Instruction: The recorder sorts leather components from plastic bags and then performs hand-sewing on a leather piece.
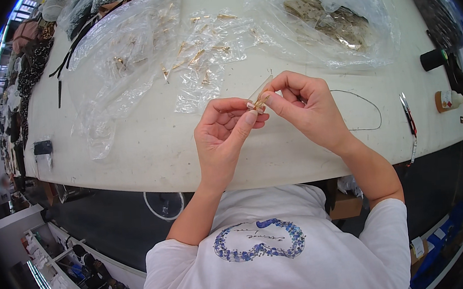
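In front of my chest, above the table, a small gold-coloured piece (260, 105) with a clear narrow strip (261, 87) sits between my fingertips. My left hand (220, 134) pinches one end of the gold piece with thumb and forefinger, its other fingers curled. From the other side, my right hand (309, 109) grips it with thumb and fingers. The fingertips partly cover the piece, so its exact kind cannot be told. Just beyond my hands lie several small clear packets (202, 69) with slim gold pieces in or on them.
A large clear plastic bag (122, 54) lies at the far left, another with brownish contents (328, 21) at the far right. On the right are a thin wire loop (380, 110), red-handled tweezers (409, 116), a black spool (433, 60) and a small bottle (450, 100).
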### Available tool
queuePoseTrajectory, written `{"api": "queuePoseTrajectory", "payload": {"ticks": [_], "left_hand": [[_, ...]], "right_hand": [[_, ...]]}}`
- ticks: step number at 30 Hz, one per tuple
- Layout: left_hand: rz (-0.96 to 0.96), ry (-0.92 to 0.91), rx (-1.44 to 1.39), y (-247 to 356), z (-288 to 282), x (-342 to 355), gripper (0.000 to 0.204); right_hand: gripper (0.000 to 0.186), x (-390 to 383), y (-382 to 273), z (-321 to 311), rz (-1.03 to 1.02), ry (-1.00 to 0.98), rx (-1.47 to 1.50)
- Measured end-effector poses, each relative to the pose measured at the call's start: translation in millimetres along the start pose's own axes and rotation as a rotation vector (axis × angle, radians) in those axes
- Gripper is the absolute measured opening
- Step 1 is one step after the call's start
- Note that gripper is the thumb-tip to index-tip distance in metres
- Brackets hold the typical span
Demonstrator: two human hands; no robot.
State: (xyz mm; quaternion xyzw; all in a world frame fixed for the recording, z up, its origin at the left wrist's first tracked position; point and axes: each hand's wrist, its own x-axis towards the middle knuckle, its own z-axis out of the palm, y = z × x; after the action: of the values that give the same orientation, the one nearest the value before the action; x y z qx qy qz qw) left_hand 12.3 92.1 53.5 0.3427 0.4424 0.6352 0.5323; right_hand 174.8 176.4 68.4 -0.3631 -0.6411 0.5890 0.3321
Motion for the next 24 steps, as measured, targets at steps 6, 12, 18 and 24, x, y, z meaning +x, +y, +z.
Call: {"api": "queuePoseTrajectory", "payload": {"ticks": [6, 12, 18, 24], "left_hand": [[0.017, 0.02, 0.026, -1.1, 0.0, -2.1, 0.018], [0.061, 0.053, 0.077, -3.1, -1.6, -3.0, 0.015], [0.036, 0.015, 0.02, -4.2, -4.6, -3.5, 0.017], [0.021, 0.044, 0.024, -4.4, -6.2, -0.7, 0.016]], "right_hand": [[0.012, -1.1, -0.3, 0.5, 0.003, -0.013, -0.029], [0.013, -1.7, 0.2, 2.0, 0.014, -0.016, -0.04], [0.013, -1.0, 2.0, 2.6, 0.017, -0.037, -0.011], [0.014, -1.3, 1.0, 2.5, 0.02, -0.078, -0.004]]}}
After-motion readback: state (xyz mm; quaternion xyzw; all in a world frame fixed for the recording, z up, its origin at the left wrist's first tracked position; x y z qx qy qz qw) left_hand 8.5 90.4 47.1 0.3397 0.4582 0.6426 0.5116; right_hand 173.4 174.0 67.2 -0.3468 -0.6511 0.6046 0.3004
